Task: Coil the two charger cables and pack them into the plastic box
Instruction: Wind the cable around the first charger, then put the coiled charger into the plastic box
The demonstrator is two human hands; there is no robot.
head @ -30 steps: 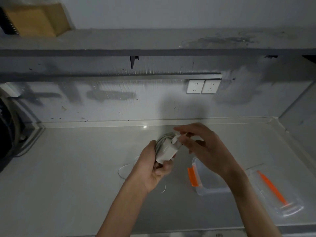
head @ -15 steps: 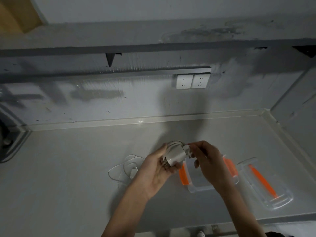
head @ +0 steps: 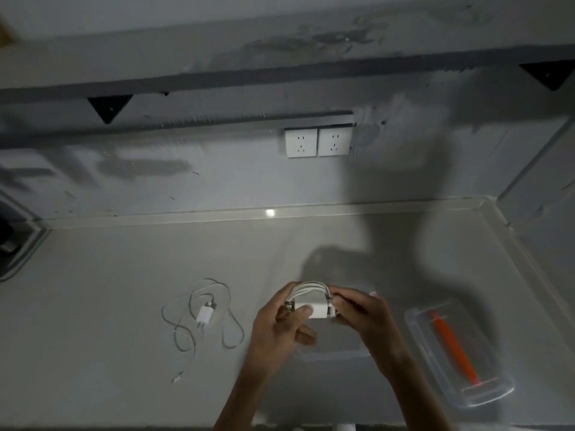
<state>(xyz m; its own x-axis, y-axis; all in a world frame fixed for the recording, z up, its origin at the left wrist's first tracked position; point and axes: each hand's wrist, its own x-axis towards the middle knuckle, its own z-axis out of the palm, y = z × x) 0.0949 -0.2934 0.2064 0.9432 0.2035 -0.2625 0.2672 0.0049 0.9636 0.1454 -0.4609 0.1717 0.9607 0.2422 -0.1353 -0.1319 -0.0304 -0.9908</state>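
Holding the coiled charger [head: 311,303] between both hands, I have the left hand [head: 280,331] curled round one end with its thumb across the adapter. The right hand [head: 364,315] pinches the other end, so the loops cannot spring loose. It hangs just above the plastic box [head: 339,353], mostly hidden beneath my hands. The lid [head: 457,349] lies aside on the counter [head: 109,306], leaving the way in clear. The second charger [head: 205,315] sprawls uncoiled to the left, well apart.

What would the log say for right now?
hands: left hand and right hand grip coiled charger | second charger: loose on counter | lid: at right
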